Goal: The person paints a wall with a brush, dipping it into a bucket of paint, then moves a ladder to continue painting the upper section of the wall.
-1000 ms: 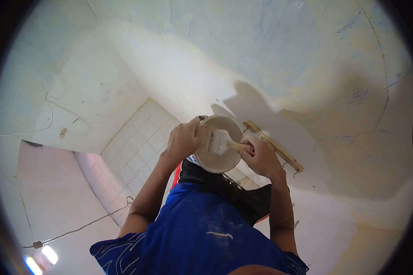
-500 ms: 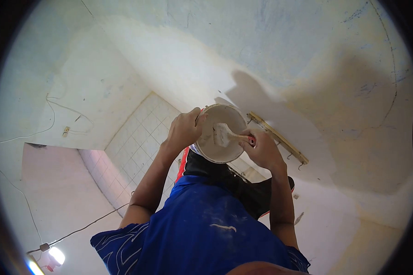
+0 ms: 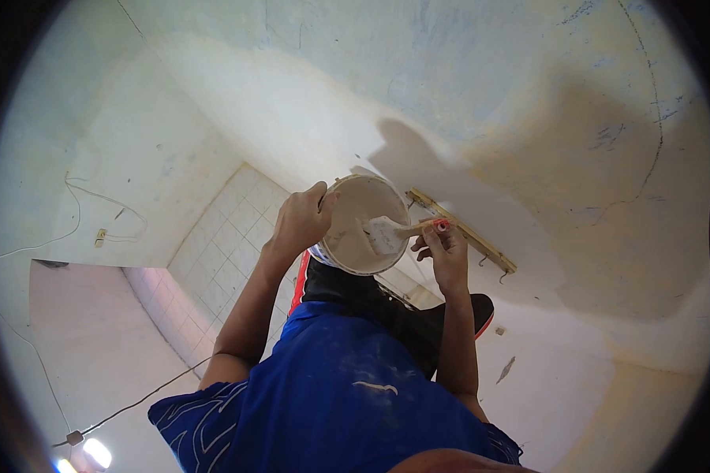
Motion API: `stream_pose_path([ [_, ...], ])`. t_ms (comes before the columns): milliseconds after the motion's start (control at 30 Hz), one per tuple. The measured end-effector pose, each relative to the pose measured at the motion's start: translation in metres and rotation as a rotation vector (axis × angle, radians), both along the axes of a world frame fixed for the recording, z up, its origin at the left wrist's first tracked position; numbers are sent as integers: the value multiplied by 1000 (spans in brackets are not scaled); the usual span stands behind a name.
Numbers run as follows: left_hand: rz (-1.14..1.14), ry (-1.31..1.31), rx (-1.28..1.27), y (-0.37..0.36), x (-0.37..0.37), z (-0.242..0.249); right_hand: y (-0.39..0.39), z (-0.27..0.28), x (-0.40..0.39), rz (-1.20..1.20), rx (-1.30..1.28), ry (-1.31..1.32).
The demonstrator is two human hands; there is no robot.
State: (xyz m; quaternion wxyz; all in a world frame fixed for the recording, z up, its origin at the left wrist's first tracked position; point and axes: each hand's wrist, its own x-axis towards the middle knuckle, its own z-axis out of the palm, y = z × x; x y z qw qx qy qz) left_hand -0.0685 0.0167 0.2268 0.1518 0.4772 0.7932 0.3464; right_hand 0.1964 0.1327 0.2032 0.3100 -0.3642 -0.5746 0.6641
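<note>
My left hand (image 3: 301,221) grips the left rim of a round, whitish bucket (image 3: 368,195), with the thumb over the edge and the other fingers hidden outside. The bucket is tilted so its mouth faces me, and pale residue coats its inner wall. In my right hand (image 3: 446,258), thumb and fingers pinch the red-ended handle of a wide paintbrush (image 3: 386,235). Its white-coated bristles lie inside the bucket's mouth, toward the lower right, and the handle crosses the right rim.
Beyond my right hand, a wooden rail with hooks (image 3: 473,235) is fixed to the patchy wall (image 3: 607,236). White tiles (image 3: 233,225) cover a section at left. A lit bulb (image 3: 97,452) hangs by a cable (image 3: 146,396) at lower left, and a socket (image 3: 100,237) sits higher up.
Bucket and both hands appear slightly further left as the view shifts. My right hand has turned, with its fingers lower and the brush handle more exposed above them.
</note>
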Motion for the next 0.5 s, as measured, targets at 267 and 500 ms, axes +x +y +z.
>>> stream_pose_path([
  [267,-27,9,-93,4,9,11,-3,12,6,108,-140,15],
  [500,-12,7,-83,-1,9,13,-12,11,-5,98,-188,13],
])
